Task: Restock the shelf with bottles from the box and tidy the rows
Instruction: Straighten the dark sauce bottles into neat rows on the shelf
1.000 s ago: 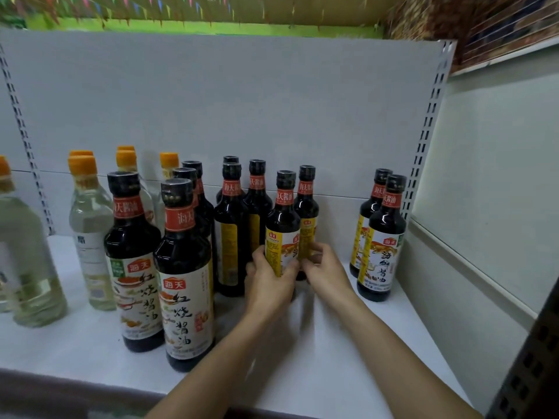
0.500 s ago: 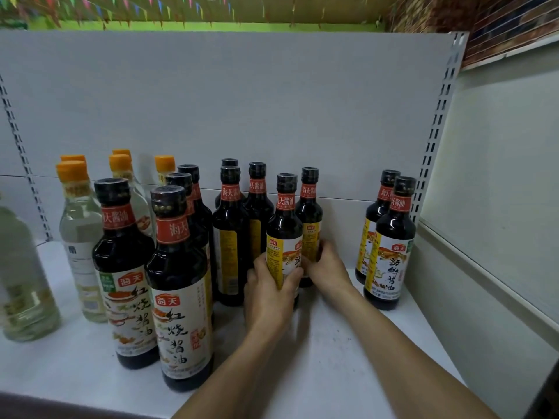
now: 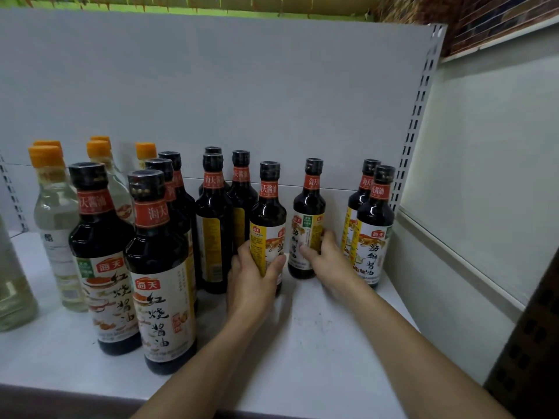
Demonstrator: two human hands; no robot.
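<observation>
Both bare forearms (image 3: 196, 370) reach forward from the lower edge of my view. The left hand (image 3: 252, 281) wraps a yellow-label bottle (image 3: 267, 225), thumb across its front. The right hand (image 3: 332, 264) grips a 2nd bottle (image 3: 309, 207) low, thumb in front, fingers curled round its side.

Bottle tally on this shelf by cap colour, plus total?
Black-capped soy sauce bottles: 11
Orange-capped clear bottles: 5
Clear bottle at left edge, cap out of frame: 1
Total: 17
</observation>
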